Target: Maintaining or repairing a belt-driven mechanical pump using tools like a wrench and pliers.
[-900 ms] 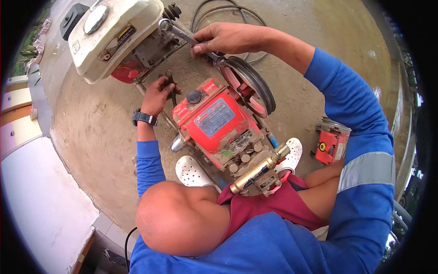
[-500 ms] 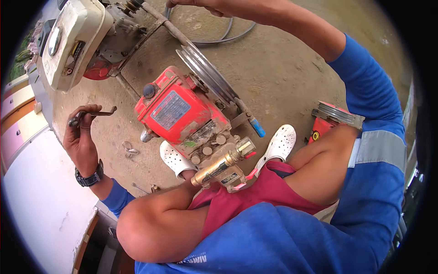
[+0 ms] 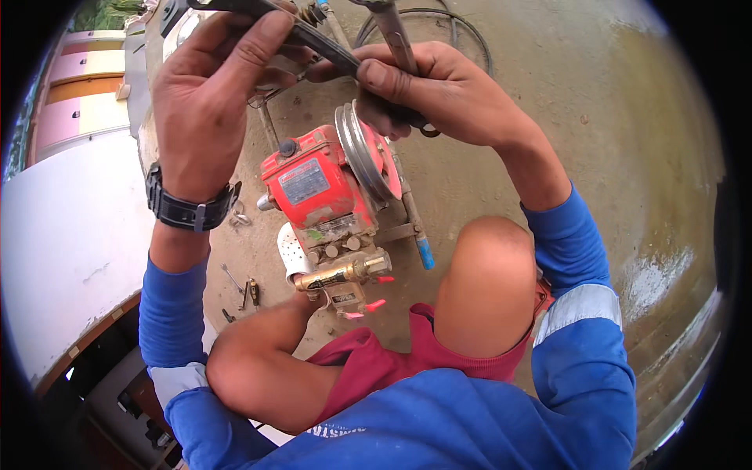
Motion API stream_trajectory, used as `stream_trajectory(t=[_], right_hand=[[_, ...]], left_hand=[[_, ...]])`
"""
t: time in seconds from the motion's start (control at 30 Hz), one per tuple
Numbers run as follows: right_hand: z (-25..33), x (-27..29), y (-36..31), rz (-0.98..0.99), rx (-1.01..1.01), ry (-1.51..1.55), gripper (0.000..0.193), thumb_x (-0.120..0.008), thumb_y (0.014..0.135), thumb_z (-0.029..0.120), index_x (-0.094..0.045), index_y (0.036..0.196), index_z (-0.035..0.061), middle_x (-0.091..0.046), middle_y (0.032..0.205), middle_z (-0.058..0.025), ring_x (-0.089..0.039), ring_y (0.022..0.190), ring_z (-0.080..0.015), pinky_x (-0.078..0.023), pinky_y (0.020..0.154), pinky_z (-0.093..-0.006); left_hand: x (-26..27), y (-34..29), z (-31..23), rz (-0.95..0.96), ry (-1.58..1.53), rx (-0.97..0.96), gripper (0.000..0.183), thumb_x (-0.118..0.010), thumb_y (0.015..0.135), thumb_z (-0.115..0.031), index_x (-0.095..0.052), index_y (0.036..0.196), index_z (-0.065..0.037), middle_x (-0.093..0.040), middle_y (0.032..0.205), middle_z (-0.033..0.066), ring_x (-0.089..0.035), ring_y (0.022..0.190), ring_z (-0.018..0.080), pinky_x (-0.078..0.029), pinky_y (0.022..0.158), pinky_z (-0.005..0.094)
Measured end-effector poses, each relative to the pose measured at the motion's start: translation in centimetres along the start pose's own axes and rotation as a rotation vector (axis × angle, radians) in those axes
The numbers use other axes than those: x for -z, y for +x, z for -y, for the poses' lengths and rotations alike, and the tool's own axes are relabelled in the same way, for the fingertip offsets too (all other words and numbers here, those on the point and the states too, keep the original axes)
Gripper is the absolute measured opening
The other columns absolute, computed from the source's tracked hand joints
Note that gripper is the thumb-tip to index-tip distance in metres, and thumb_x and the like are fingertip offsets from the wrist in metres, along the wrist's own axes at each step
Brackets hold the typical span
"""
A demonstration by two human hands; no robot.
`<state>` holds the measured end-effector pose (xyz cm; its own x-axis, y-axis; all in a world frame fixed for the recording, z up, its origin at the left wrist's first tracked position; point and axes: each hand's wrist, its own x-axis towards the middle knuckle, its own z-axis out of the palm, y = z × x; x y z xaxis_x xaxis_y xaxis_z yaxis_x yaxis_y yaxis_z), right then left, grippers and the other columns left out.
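Observation:
Close to the camera, a long dark metal bar (image 3: 329, 48) slants from the upper left down to the right, a ring-like end showing beyond my right hand. My left hand (image 3: 207, 98), with a black watch on its wrist, is closed on its upper part, thumb on top. My right hand (image 3: 439, 86) grips the lower part, its thumb pressed along the bar. A grey metal rod (image 3: 394, 37) rises out of the right hand's grasp to the top edge. Below both hands stands a red pump (image 3: 313, 184) with a grooved pulley (image 3: 362, 153) and a brass cylinder (image 3: 333, 274).
The pump sits on a tube frame with a blue-wrapped end (image 3: 425, 252), between my bent knees. Several hand tools (image 3: 249, 291) lie on the ground by my left leg. A hose (image 3: 482, 39) coils beyond. A white wall (image 3: 78, 258) runs along the left.
Both hands have come together above the pump, near the camera, and now hold the dark bar between them. The left hand rose from beside the pump; the right came back from the far side.

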<state>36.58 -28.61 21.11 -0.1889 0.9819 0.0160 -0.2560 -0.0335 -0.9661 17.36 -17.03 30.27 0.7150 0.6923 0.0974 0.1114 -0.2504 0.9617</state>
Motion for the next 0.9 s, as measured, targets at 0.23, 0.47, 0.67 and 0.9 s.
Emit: stream_trajectory(t=[0.23, 0.47, 0.67, 0.9], right_hand=[[-10.9, 7.7, -7.9, -0.563, -0.407, -0.358, 0.035, -0.054, 0.103, 0.033, -0.066, 0.105, 0.0003, -0.063, 0.074, -0.0089, -0.06, 0.065, -0.0236, -0.047, 0.059, -0.0365], [-23.7, 8.9, -16.3, -0.576, -0.9, -1.057, 0.025, -0.056, 0.094, 0.019, -0.062, 0.106, -0.0025, -0.07, 0.103, -0.028, -0.067, 0.098, -0.0466, -0.054, 0.086, -0.055], [-26.5, 6.8, -18.7, -0.579, -1.009, -1.108, 0.019, -0.06, 0.088, 0.007, -0.061, 0.106, -0.0002, -0.068, 0.109, -0.0249, -0.069, 0.1, -0.0428, -0.056, 0.083, -0.0523], [-20.0, 6.6, -9.7, -0.623, -0.317, -1.393, 0.035, -0.067, 0.091, 0.022, -0.061, 0.121, 0.0035, -0.062, 0.114, -0.0149, -0.06, 0.111, -0.0339, -0.053, 0.09, -0.0445]], left_hand=[[4.7, -5.3, 8.3, 0.178, 0.926, 0.251, 0.05, -0.063, 0.098, -0.04, -0.062, 0.128, -0.001, -0.07, 0.116, 0.0175, -0.065, 0.109, 0.0335, -0.051, 0.092, 0.0418], [8.2, -12.9, 15.9, 0.389, 0.86, 0.454, 0.097, -0.077, 0.082, -0.044, -0.025, 0.155, -0.006, -0.045, 0.142, 0.0298, -0.046, 0.133, 0.0442, -0.04, 0.112, 0.0481], [8.2, -9.2, 15.0, 0.629, 0.91, 0.587, 0.102, -0.081, 0.077, -0.044, -0.026, 0.153, -0.004, -0.043, 0.143, 0.0289, -0.045, 0.133, 0.0456, -0.04, 0.113, 0.0474], [10.0, -9.8, 16.8, 0.644, 0.587, 0.482, 0.099, -0.084, 0.077, -0.036, -0.029, 0.152, -0.002, -0.043, 0.149, 0.023, -0.042, 0.139, 0.0345, -0.034, 0.116, 0.0419]])
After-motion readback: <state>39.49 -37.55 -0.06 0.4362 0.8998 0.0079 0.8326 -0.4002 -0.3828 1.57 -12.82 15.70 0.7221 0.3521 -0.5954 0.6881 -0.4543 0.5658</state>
